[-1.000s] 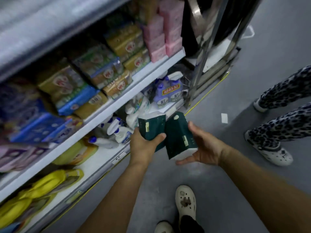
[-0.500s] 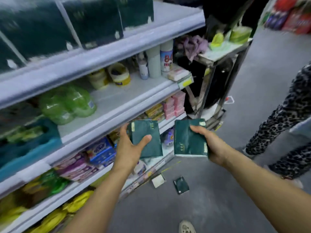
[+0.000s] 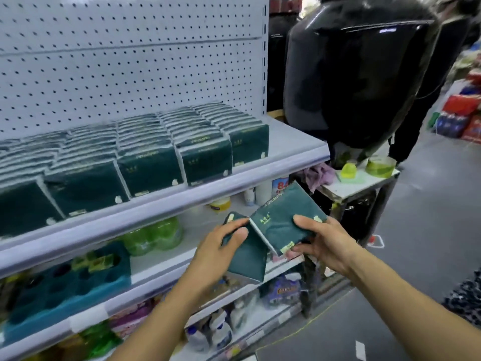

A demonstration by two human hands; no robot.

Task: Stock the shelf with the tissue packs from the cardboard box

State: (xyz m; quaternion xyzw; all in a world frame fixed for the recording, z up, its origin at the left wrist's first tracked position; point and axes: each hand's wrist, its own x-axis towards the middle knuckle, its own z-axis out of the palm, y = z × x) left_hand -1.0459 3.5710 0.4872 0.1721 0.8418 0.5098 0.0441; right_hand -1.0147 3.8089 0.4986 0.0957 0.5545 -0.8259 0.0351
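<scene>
Tissue packs [image 3: 283, 225] | held both hands | box unseen | lower shelves blurred

You have a single view, from the camera on your head. It faces forward and slightly down along the aisle, angled toward the shelf [image 3: 182, 194] that fills the left half, close at hand. Your forearms reach in from the bottom edge. To the right, the grey floor [image 3: 429, 230] runs away into the far distance.
</scene>
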